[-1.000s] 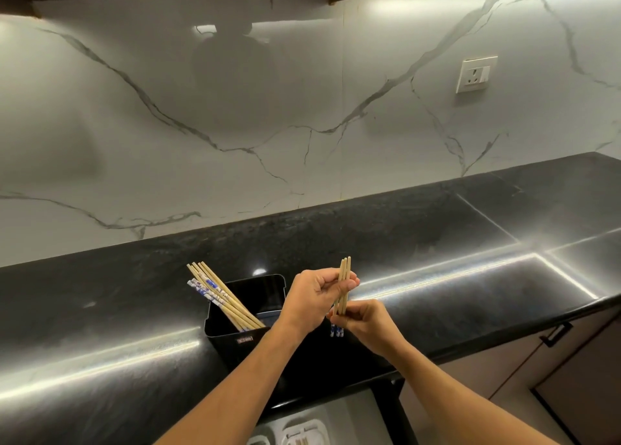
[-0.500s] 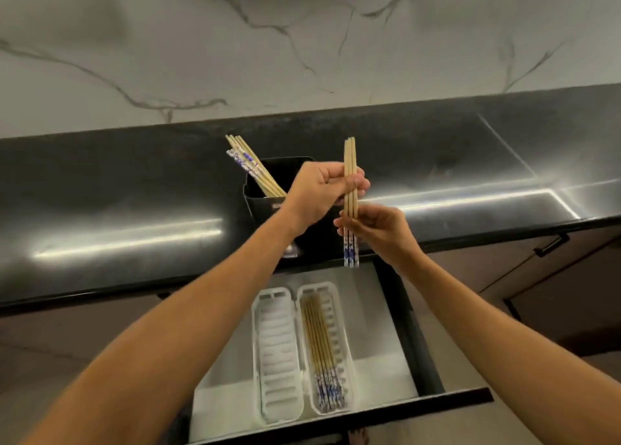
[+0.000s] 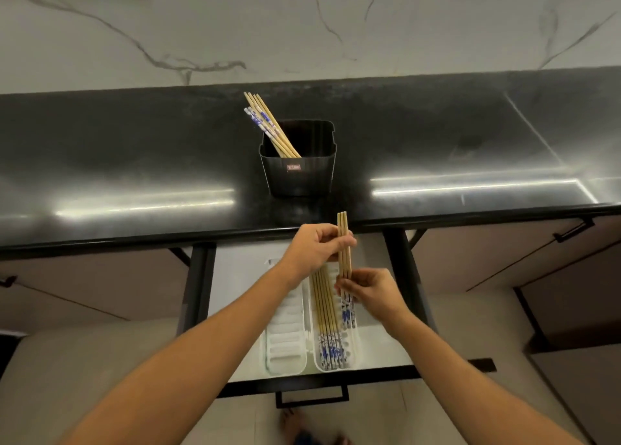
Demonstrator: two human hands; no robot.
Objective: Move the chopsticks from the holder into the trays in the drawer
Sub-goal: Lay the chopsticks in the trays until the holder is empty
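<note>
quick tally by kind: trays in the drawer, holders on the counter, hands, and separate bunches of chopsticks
trays: 2, left tray and right tray
holders: 1, black holder
hands: 2, left hand and right hand
chopstick bunches: 3, in the holder, in the right tray, held in both hands
total: 8

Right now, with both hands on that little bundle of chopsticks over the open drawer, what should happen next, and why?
Probably lower the held chopsticks, gripped by the left hand and right hand, flat into the right tray. They already hang above it, other chopsticks lie there lengthwise, and the left tray looks empty.
</note>
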